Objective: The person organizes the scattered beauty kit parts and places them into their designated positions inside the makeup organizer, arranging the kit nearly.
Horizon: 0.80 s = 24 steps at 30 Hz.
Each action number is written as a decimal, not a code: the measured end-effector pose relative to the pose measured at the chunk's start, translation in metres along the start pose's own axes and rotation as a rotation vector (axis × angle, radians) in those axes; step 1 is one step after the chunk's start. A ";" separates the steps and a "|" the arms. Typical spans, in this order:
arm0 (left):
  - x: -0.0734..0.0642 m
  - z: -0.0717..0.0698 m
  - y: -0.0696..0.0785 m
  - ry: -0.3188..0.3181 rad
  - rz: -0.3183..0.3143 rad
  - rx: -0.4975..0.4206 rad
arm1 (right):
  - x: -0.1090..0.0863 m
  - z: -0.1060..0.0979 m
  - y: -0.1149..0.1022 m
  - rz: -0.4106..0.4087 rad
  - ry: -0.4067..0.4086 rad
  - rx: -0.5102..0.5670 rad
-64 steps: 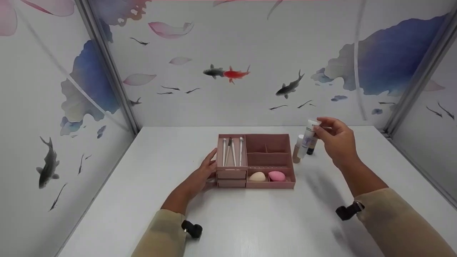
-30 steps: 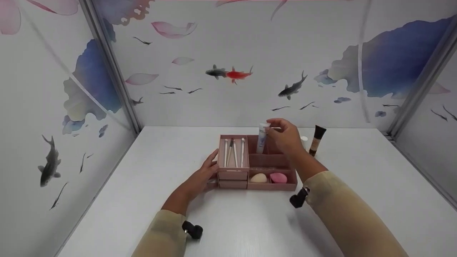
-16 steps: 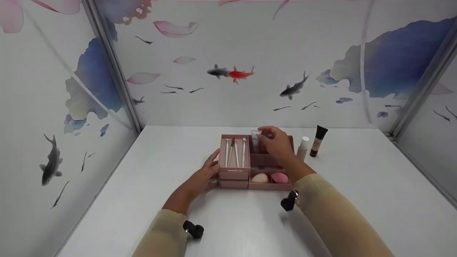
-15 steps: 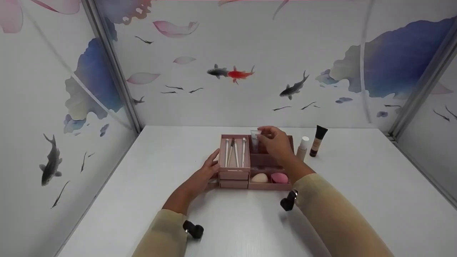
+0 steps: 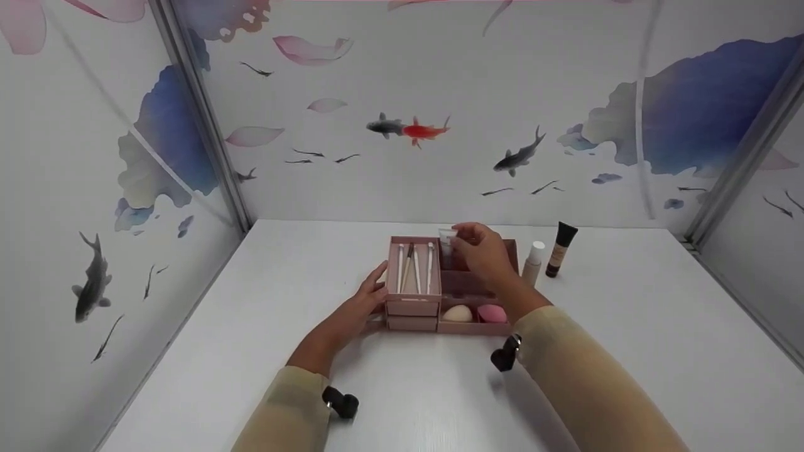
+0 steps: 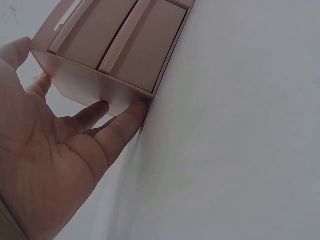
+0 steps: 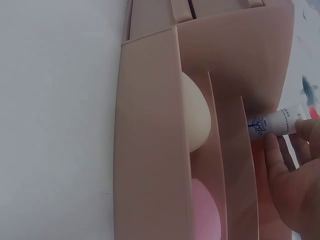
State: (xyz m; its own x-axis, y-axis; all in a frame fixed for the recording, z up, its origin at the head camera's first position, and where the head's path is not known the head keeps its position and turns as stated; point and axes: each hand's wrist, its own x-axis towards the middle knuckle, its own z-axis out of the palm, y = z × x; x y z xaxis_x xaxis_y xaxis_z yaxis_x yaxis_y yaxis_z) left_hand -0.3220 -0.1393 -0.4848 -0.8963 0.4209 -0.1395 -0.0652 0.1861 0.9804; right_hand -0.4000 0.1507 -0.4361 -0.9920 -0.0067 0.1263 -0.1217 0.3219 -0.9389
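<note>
A pink makeup organizer (image 5: 412, 307) stands on the white table. My left hand (image 5: 352, 317) rests its fingertips against the organizer's left side, below the drawer edges in the left wrist view. With thumb and fingers, my right hand (image 5: 490, 254) pinches the top end of a white squeeze tube (image 7: 275, 122) printed with a dark tree. The tube's lower part is down in the back-left compartment, hidden by the dividers in the right wrist view. A cream makeup sponge (image 5: 458, 313) and a pink makeup sponge (image 5: 492, 313) sit in the front compartments.
Several slim white-handled brushes (image 5: 416, 270) lie in the organizer's top-left tray. Right of the organizer stand a white-capped bottle (image 5: 532, 263) and a black-ended beige tube (image 5: 561, 251). A printed wall (image 5: 440, 182) closes off the table's back edge.
My right hand has carried the white tube leftward from beside the bottle and lowered it into the back-left compartment. In the last half second it barely moves. The left hand stays on the organizer.
</note>
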 end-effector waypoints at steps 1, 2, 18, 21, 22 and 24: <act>0.000 0.000 0.000 0.001 -0.002 -0.001 | 0.000 0.001 0.000 -0.004 -0.003 -0.001; 0.000 0.000 0.000 0.000 0.001 0.000 | 0.000 0.001 0.000 -0.007 -0.006 -0.002; 0.000 -0.001 0.000 -0.008 0.002 -0.029 | -0.002 -0.008 -0.004 -0.011 0.011 0.045; 0.000 -0.001 -0.001 -0.009 0.003 -0.027 | -0.005 -0.014 -0.004 -0.003 -0.001 0.070; 0.000 -0.001 -0.001 -0.011 0.004 -0.029 | -0.007 -0.017 -0.004 -0.006 -0.002 0.067; 0.000 0.000 0.000 -0.013 0.009 -0.035 | -0.009 -0.023 -0.003 -0.010 0.000 0.054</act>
State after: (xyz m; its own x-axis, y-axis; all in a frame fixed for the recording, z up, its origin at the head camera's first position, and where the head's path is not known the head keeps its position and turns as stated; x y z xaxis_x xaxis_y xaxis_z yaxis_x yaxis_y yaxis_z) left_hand -0.3220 -0.1397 -0.4851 -0.8912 0.4340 -0.1318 -0.0721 0.1514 0.9858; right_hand -0.3900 0.1714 -0.4267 -0.9907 -0.0093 0.1357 -0.1331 0.2698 -0.9537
